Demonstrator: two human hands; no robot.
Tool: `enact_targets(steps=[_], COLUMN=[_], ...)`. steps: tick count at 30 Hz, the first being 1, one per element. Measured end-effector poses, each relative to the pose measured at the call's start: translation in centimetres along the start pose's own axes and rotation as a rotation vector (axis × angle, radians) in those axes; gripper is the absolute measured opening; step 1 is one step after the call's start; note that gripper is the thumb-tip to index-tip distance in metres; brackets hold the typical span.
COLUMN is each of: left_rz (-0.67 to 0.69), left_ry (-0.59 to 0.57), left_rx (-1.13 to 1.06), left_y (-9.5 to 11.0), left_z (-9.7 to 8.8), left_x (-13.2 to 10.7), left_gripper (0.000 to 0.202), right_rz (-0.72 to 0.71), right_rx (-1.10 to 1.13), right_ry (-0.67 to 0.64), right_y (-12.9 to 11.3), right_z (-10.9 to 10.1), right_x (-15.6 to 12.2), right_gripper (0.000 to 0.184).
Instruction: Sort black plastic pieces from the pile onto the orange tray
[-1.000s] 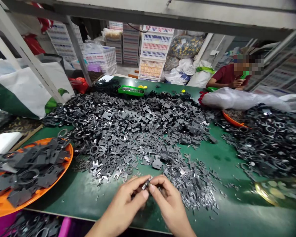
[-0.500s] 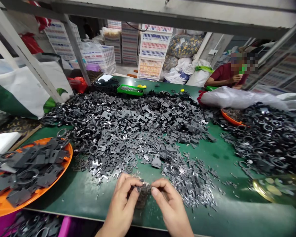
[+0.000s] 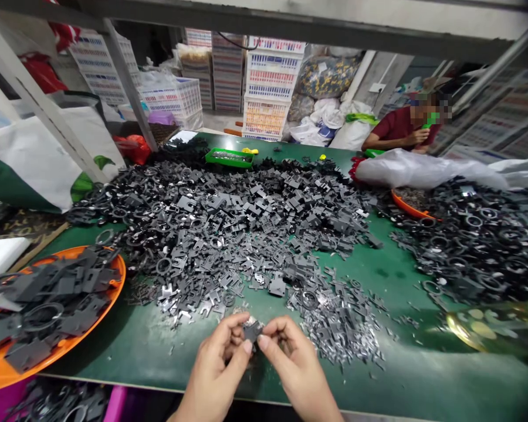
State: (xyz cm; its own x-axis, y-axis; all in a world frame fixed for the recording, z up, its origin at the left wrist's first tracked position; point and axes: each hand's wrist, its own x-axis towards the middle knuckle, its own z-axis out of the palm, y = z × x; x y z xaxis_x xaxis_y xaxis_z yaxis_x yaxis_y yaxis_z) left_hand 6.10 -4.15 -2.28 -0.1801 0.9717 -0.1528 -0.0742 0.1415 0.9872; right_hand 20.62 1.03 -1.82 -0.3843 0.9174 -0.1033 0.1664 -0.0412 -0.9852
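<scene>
Between my two hands, near the table's front edge, is a small dark grey plastic part (image 3: 252,331). My left hand (image 3: 220,363) pinches it from the left between thumb and fingers. From the other side, the thumb and fingertips of my right hand (image 3: 293,363) close on its right edge. Just beyond the hands spreads a big heap of grey plastic parts (image 3: 246,217), flat plates, clips and rings mixed. Small shiny metal-looking pieces (image 3: 347,337) lie to the right of my right hand.
An orange tray (image 3: 118,287) with grey parts stands at the left edge, above a magenta bin (image 3: 117,404). A green tray (image 3: 229,158) sits behind the heap. On the right are another black heap (image 3: 488,240) and a transparent bottle-like object (image 3: 493,331). A person (image 3: 400,129) sits beyond.
The grey part between my hands now shows its flat face, turned from before. My hands have drawn slightly closer together. The whole view has shifted a little.
</scene>
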Motion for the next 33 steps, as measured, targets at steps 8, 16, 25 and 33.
enact_targets(steps=[8,16,25,33], left_rz=[-0.017,0.384,0.415,0.360], left_ry=[-0.161,-0.073,-0.001,-0.111], left_rx=[0.052,0.964,0.998,0.631], left_y=[0.8,3.0,2.9,3.5], left_z=[-0.9,-2.2,-1.8,-1.3], left_x=[-0.1,9.5,13.4,5.8], left_gripper=[0.024,0.028,0.008,0.020], right_rz=[-0.036,-0.164,-0.131,-0.122], right_rx=[-0.197,-0.409,-0.322,-0.182], right_ry=[-0.168,-0.002,0.098,0.150], right_y=[-0.6,-0.8,0.6,-0.9], right_z=[-1.2,-3.0,-3.9,-2.5], right_x=[0.1,1.0,1.3,2.9], right_gripper=[0.019,0.026,0.024,0.027])
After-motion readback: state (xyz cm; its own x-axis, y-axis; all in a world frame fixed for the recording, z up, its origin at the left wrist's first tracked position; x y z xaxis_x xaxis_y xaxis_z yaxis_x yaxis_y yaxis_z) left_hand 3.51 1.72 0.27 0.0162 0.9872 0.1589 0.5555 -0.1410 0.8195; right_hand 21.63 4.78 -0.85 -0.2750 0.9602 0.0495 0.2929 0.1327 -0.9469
